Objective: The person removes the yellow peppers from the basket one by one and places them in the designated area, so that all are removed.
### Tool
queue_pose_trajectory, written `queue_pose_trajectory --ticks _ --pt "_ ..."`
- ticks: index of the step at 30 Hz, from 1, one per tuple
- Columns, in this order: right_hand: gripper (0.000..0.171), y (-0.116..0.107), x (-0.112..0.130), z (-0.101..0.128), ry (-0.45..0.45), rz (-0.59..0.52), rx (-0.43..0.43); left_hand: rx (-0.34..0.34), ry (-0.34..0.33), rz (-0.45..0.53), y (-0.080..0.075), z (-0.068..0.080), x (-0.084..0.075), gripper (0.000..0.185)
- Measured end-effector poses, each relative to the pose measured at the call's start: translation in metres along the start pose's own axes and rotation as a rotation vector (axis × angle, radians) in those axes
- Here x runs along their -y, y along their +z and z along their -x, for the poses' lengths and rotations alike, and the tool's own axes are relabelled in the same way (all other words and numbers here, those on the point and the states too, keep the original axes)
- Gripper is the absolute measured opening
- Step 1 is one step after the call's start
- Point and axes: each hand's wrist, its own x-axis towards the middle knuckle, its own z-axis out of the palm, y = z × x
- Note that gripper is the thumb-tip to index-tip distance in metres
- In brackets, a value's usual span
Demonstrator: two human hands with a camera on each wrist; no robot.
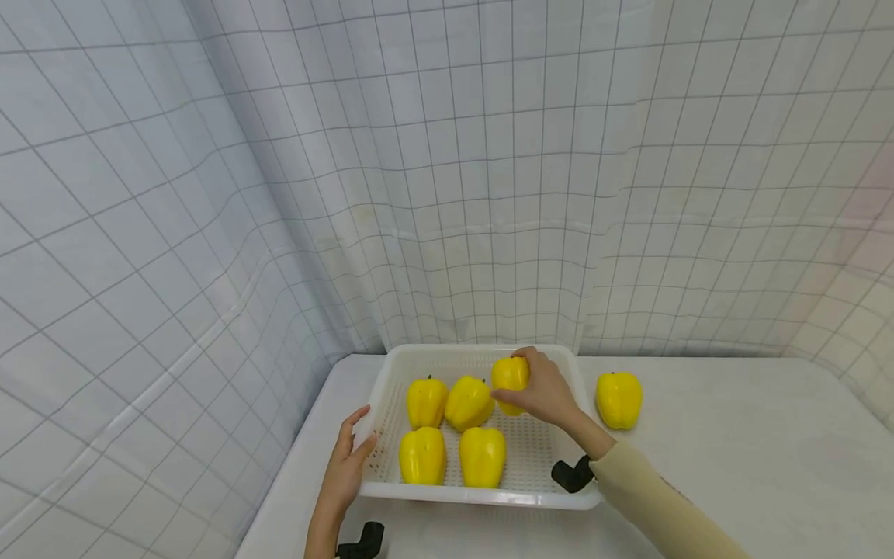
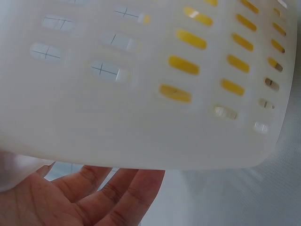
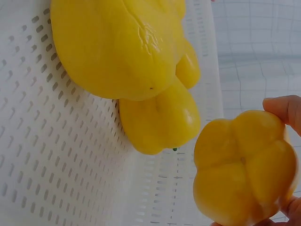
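My right hand (image 1: 546, 390) grips a yellow bell pepper (image 1: 508, 375) over the back right part of a white perforated basket (image 1: 531, 458). In the right wrist view that bell pepper (image 3: 242, 165) shows its lobed end, with fingertips at its right side. Several other yellow bell peppers (image 1: 482, 456) lie in the basket's left and middle, in two rows. At the basket's left side my left hand (image 1: 344, 466) holds the rim, thumb inside. From the left wrist, the fingers (image 2: 115, 197) curl under the rim beside the slotted wall (image 2: 94, 127).
One more yellow bell pepper (image 1: 618, 400) lies on the white table (image 1: 740, 466), right of the basket. A gridded white curtain (image 1: 489, 194) hangs behind and at both sides. Black wrist camera mounts (image 1: 573, 475) sit by both wrists.
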Motion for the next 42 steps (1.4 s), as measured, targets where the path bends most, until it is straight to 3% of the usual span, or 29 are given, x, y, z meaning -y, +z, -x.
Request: queue_pose_trajectory --ticks 31,42 --pt "0.072 -0.051 0.002 0.025 0.021 -0.215 -0.18 -0.002 -0.006 0.018 0.0 0.001 -0.001 0.048" --pt "0.072 -0.072 -0.011 0.039 0.029 -0.2 -0.25 0.008 -0.001 0.026 -0.001 0.0 -0.001 0.049"
